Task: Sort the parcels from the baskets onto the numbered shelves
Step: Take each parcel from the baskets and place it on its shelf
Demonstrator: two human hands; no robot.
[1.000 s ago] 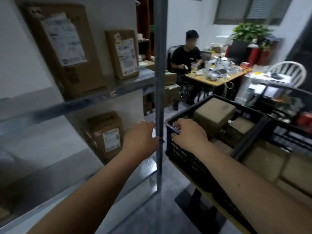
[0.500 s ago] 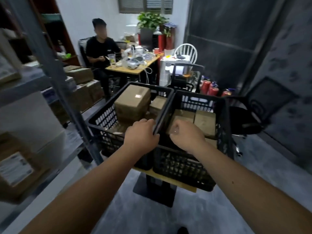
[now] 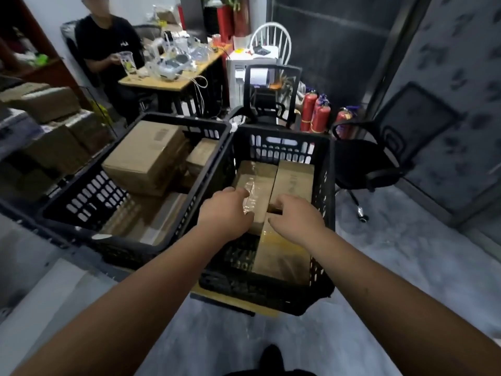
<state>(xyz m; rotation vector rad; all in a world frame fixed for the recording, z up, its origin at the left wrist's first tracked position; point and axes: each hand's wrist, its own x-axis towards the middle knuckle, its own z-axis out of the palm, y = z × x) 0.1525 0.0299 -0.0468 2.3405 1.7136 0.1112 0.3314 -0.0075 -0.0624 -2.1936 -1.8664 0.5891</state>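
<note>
1. The left basket (image 3: 89, 196) — a black slotted crate, off to the left of both hands — holds a large cardboard box (image 3: 143, 156) on top, a smaller box (image 3: 202, 156) behind it and flat parcels beneath.
2. The right basket (image 3: 324, 185), also black and slotted, sits touching the left one on a wooden desk (image 3: 233, 301); both hands reach down into it.
3. Inside it, a tape-wrapped parcel (image 3: 254, 183) lies under the left hand, a plain brown parcel (image 3: 294, 177) just beyond the right fingers, and a third parcel (image 3: 282, 256) stands under the right wrist, toward the person.
4. The left hand (image 3: 226, 213) rests on the tape-wrapped parcel, its fingers curled over the far edge — whether they truly grip it I cannot tell.
5. The right hand (image 3: 295, 218) lies between the brown parcel and the near one, fingers bent downward and close together; a firm hold cannot be told.
</note>
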